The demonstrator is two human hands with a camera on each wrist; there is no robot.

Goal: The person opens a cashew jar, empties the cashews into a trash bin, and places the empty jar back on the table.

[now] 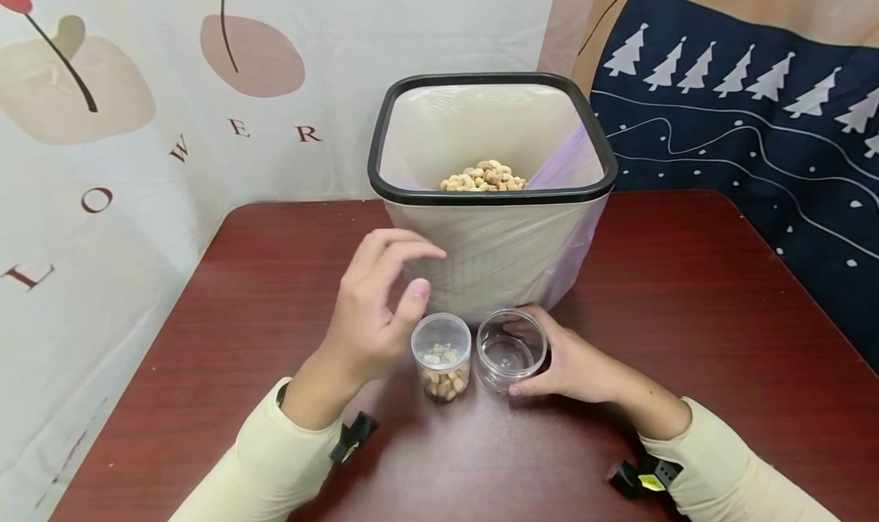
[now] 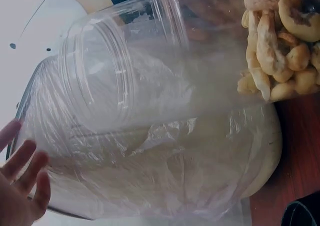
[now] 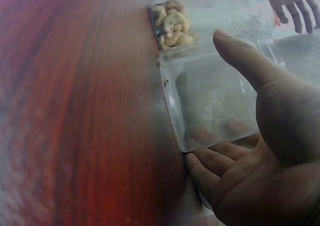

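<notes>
My right hand (image 1: 573,363) holds an empty clear plastic jar (image 1: 507,362) that stands on the table, thumb on its near side and fingers around the far side. Just left of it stands a taller clear jar (image 1: 442,385) with cashews in its lower part. Above and left of that jar my left hand (image 1: 374,308) is raised, fingers loosely bent with nothing between them. The left wrist view shows the cashews (image 2: 285,50) close up and the jar's threaded neck. In the right wrist view the empty jar (image 3: 212,95) partly hides my fingertips.
Behind the jars stands a bin (image 1: 481,240) with a black rim and a thin plastic liner; a heap of cashews (image 1: 484,178) shows inside. The dark red tabletop (image 1: 295,278) runs to both sides. Printed cloths hang behind it.
</notes>
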